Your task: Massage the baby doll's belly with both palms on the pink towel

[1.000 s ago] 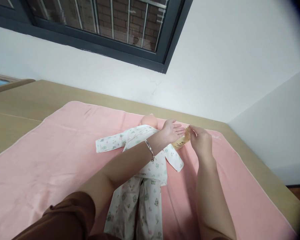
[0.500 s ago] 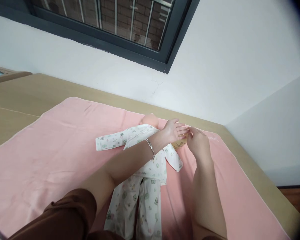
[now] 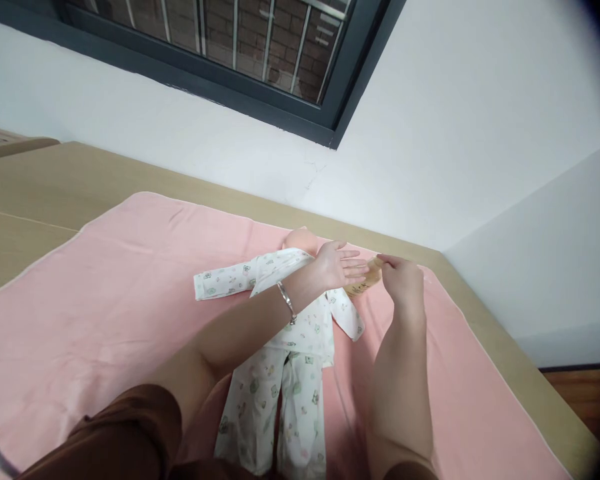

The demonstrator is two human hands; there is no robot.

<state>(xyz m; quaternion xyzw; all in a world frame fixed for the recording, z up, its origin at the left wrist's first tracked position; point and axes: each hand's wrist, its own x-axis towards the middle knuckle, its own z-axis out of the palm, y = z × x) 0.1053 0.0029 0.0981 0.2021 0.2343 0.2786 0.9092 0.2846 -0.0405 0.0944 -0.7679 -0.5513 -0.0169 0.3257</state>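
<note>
A baby doll point(image 3: 297, 239) in white printed pyjamas point(image 3: 290, 347) lies face up on a pink towel point(image 3: 105, 293). My left hand point(image 3: 337, 265), a bracelet on its wrist, is held flat and palm up above the doll's shoulder. My right hand point(image 3: 403, 280) holds a small bottle of yellowish liquid point(image 3: 363, 283), tipped toward the left palm. Most of the bottle is hidden behind my left hand.
The towel covers a light wooden table point(image 3: 40, 193) that runs to a white wall point(image 3: 430, 133). A dark-framed barred window point(image 3: 260, 60) is above. The table's right edge point(image 3: 530, 373) drops to a wooden floor.
Both hands have stayed together over the doll's shoulder, shifting only slightly. The camera view has drifted a little.
</note>
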